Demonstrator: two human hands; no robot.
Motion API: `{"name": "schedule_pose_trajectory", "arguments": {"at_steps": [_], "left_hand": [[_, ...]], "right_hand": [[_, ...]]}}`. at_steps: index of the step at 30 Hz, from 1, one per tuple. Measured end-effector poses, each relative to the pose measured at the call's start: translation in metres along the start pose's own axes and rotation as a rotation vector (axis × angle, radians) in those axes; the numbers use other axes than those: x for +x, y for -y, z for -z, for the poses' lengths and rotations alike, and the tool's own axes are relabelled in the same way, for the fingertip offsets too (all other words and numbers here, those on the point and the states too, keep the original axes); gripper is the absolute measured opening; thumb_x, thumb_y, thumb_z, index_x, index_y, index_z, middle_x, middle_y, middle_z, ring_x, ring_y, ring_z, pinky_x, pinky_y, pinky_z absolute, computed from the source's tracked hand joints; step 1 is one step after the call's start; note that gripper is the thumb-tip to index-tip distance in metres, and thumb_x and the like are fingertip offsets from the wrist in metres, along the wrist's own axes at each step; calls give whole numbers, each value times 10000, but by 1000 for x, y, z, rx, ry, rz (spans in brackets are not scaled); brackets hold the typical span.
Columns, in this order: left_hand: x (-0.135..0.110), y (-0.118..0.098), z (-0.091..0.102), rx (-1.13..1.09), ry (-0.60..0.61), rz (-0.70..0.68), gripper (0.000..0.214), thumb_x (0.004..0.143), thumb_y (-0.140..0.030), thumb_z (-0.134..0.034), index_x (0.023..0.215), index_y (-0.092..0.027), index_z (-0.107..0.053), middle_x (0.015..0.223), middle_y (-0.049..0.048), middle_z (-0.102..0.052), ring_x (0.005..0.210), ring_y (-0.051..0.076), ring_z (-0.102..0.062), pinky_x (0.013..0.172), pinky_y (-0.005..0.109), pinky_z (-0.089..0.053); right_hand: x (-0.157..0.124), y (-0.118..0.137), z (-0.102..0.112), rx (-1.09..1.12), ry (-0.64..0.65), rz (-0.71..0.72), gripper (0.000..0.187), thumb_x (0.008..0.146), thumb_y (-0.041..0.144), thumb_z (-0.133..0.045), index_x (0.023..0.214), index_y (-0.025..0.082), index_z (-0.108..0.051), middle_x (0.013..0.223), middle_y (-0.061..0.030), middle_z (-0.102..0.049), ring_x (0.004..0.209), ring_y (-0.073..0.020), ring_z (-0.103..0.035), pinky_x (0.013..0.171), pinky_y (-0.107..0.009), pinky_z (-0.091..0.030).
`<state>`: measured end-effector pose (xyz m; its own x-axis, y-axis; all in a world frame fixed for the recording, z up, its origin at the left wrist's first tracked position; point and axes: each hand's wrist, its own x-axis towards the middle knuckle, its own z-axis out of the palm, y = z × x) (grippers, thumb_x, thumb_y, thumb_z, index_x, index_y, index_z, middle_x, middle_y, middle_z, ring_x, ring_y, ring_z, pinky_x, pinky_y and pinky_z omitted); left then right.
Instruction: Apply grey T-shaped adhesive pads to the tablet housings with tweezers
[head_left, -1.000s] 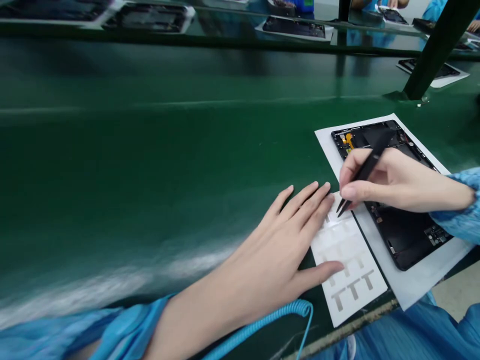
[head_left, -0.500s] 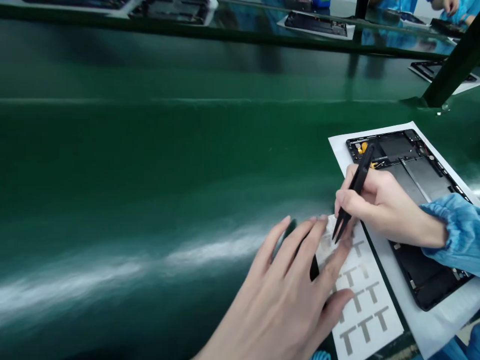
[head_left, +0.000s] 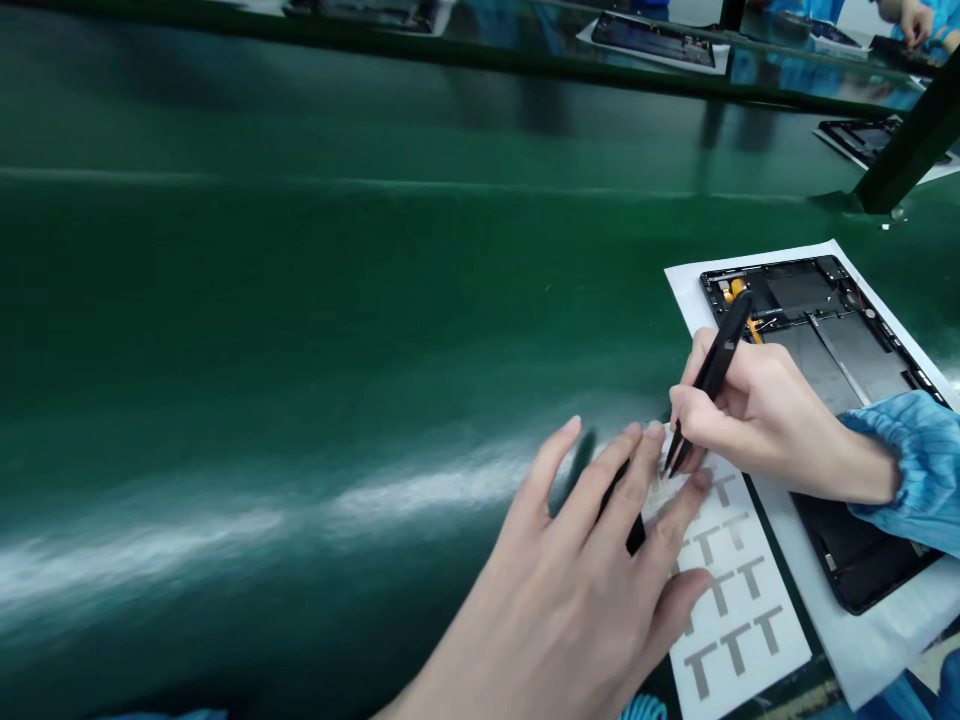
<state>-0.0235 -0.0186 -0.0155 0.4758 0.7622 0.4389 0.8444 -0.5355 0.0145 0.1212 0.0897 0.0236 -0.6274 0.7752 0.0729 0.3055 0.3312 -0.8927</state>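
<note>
My left hand (head_left: 592, 570) lies with fingers spread over a white sheet of grey T-shaped stickers (head_left: 735, 640), its index finger pressing on the sheet. Something black shows partly beneath the fingers. Black tweezers (head_left: 720, 360) are gripped in my right hand (head_left: 772, 420), their tips pointing down at the sheet's upper end, between the left fingers. Whether the tips pinch a sticker I cannot tell. Beneath my right wrist lies an opened tablet housing (head_left: 795, 290), black inside with orange flex cables at its upper left corner; the hand and sleeve hide its middle.
White paper (head_left: 870, 640) lies under the tablet housing. A dark green post (head_left: 904, 150) rises behind it from the green bench (head_left: 337, 320). More opened tablets (head_left: 652, 42) rest on a raised shelf at the back. Another person's hand (head_left: 915, 22) shows at top right.
The tweezers stand a little steeper, with their tips closer together and slightly higher on the sheet. My left hand keeps its place. The whole view has shifted slightly.
</note>
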Motion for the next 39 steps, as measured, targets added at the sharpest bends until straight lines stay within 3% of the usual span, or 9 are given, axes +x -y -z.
{"name": "schedule_pose_trajectory", "arguments": {"at_steps": [5, 12, 17, 20, 24, 27, 31, 34, 39], "left_hand": [[2, 2, -1, 16, -4, -10, 424, 995, -307, -269, 1267, -142, -550, 1164, 176, -635, 1179, 333, -531, 1031, 583, -325], [2, 3, 0, 28, 3, -18, 416, 991, -300, -270, 1227, -143, -574, 1149, 186, -640, 1160, 344, -546, 996, 621, -372], [10, 13, 11, 67, 111, -188, 396, 969, -286, -329, 1231, -111, -570, 1158, 228, -631, 1084, 391, -589, 870, 647, -460], [12, 18, 12, 72, 81, -222, 389, 952, -266, -336, 1214, -89, -563, 1149, 246, -613, 1054, 439, -577, 808, 675, -459], [17, 23, 9, -90, 52, -209, 330, 957, -246, -370, 1218, -123, -529, 1327, 199, -501, 1278, 430, -404, 965, 641, -391], [30, 16, 10, -275, 36, -343, 260, 904, -140, -480, 1149, -145, -566, 1202, 104, -592, 1265, 311, -434, 1019, 466, -416], [46, -5, 9, -507, 94, -451, 209, 915, -87, -443, 1032, -131, -611, 947, 55, -674, 1001, 199, -572, 901, 320, -510], [48, -13, 3, -669, 92, -379, 241, 944, -82, -400, 1042, -131, -615, 977, 70, -682, 1020, 193, -580, 889, 315, -523], [46, -10, 2, -761, 188, -357, 259, 948, -76, -409, 1097, -133, -614, 1044, 82, -663, 1091, 186, -553, 937, 300, -499]], "right_hand": [[1, -1, 1, 99, 45, -49, 167, 819, 214, -470, 671, 231, -394, 504, 35, -572, 464, -141, -634, 427, -201, -477], [2, -7, 0, 122, 70, 7, 207, 858, 253, -552, 711, 236, -408, 509, 52, -572, 457, -140, -633, 412, -208, -493], [3, 7, 10, 221, 76, -15, 277, 922, 265, -547, 674, 225, -430, 516, 57, -586, 492, -135, -666, 458, -210, -547], [-16, 29, 31, 166, -58, -20, 315, 901, 202, -595, 635, 220, -427, 566, 51, -558, 533, -134, -672, 455, -203, -536], [-71, 36, 47, 20, -258, 20, 229, 821, 211, -701, 651, 216, -547, 679, 4, -612, 605, -156, -664, 499, -244, -551], [-113, 18, 34, 120, -549, -39, 178, 846, 260, -713, 729, 216, -586, 654, 16, -628, 494, -125, -611, 423, -226, -507], [-136, -4, 1, 167, -939, -45, 226, 873, 212, -679, 700, 214, -533, 589, 33, -580, 436, -94, -508, 383, -205, -412], [-137, -7, -14, 172, -1007, -58, 261, 871, 205, -661, 666, 211, -499, 596, 33, -553, 484, -100, -512, 438, -215, -437], [-138, -4, -15, 139, -977, -85, 254, 856, 132, -627, 671, 214, -474, 608, 36, -559, 527, -108, -531, 478, -227, -455]]}}
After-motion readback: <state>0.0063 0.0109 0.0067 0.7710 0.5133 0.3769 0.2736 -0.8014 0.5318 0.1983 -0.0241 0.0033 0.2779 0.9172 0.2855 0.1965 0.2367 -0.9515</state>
